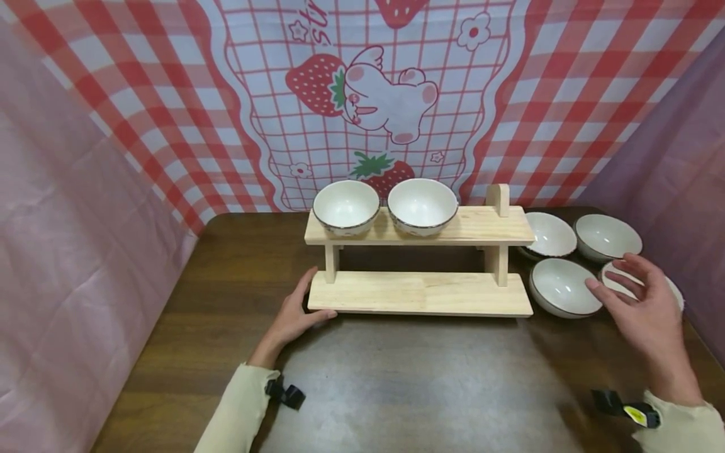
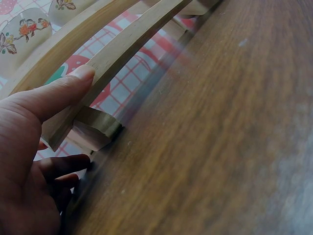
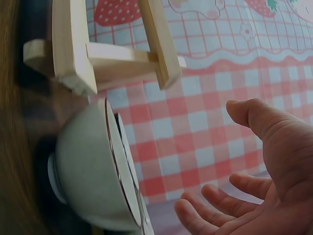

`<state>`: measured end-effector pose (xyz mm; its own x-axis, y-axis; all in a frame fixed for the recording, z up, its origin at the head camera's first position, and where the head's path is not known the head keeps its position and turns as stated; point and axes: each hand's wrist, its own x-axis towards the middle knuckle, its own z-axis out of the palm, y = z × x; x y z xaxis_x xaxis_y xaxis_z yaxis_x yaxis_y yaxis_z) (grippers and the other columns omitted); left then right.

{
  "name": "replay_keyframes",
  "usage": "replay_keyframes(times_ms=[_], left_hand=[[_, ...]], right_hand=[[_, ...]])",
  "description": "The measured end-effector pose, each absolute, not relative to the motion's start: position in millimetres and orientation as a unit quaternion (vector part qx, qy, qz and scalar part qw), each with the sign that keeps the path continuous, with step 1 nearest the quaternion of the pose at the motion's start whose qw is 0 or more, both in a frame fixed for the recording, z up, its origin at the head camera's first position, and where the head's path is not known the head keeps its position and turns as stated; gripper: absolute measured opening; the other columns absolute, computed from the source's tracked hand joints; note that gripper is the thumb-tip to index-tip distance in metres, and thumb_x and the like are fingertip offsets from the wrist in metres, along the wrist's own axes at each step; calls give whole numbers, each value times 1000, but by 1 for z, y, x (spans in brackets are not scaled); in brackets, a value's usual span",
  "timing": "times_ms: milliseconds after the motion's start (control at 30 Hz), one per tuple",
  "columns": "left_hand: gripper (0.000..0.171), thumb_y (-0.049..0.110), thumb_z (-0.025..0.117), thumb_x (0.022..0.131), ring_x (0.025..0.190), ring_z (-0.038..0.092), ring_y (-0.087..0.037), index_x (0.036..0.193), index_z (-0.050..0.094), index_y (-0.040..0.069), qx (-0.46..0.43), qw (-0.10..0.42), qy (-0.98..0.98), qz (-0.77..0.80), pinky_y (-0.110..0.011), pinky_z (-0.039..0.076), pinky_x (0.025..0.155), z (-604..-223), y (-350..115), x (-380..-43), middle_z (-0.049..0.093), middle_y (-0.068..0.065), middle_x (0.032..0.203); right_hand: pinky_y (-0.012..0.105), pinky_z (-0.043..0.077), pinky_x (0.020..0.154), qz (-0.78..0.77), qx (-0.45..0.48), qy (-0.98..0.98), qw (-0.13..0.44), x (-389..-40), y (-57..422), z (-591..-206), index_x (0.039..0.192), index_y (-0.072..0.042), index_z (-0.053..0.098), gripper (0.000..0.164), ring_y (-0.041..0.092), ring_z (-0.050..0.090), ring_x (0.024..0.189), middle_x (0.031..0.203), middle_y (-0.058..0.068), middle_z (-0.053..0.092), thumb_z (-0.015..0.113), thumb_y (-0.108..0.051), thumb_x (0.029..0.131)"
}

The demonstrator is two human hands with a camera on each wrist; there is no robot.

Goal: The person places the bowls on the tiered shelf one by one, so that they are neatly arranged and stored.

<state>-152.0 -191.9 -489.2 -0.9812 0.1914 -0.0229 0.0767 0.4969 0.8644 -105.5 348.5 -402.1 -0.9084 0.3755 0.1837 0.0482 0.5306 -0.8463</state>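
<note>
A two-tier wooden rack (image 1: 419,293) stands on the table. My left hand (image 1: 291,318) holds the left end of its lower shelf, the thumb (image 2: 80,73) on the front edge and the other fingers beside the end. On the upper tier sit two white bowls, a left bowl (image 1: 347,204) and a right bowl (image 1: 421,204), with dark rims and painted outsides. My right hand (image 1: 651,308), fingers spread and relaxed, hovers over the bowls at the right and holds nothing. Nearest it are a grey-white bowl (image 1: 565,286) and a white bowl (image 1: 610,274) partly hidden behind the fingers.
Behind these, beside the rack's right end, are a back bowl (image 1: 548,234) that looks stacked on another and a grey-white bowl (image 1: 608,236). An upright wooden peg (image 1: 500,200) rises from the upper tier. A checked strawberry cloth (image 1: 226,135) hangs behind the brown table (image 1: 226,327).
</note>
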Motion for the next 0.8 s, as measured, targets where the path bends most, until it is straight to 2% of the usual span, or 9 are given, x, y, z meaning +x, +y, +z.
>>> replay_keyframes(times_ms=[333,467,633,800], left_hand=[[105,32,85,80,151,31,-35,161,20,13,74,58,864,494,-60,27,121,-490,-192,-153,30,-14,165],[105,30,85,80,152,30,-35,161,20,14,74,56,864,495,-60,27,121,-490,-192,-153,29,-13,165],[105,31,85,80,152,30,-35,161,20,13,77,58,863,496,-60,27,121,-490,-192,-153,29,-14,165],[104,30,85,80,151,31,-35,160,21,14,77,57,860,501,-60,27,121,-489,-192,-152,31,-14,164]], right_hand=[[-7,39,76,486,-197,-830,191,-103,372,-408,153,-19,36,75,-23,48,94,113,-33,43,74,-11,89],[-6,40,74,507,-210,-810,208,-103,382,-409,147,-22,43,69,-21,51,90,109,-30,46,73,-5,86],[-6,40,74,514,-229,-800,208,-102,390,-414,140,-28,44,64,-17,51,99,109,-30,46,72,-5,87],[-6,37,83,488,-259,-806,212,-104,398,-423,148,-27,40,67,-11,48,116,118,-32,42,69,-12,90]])
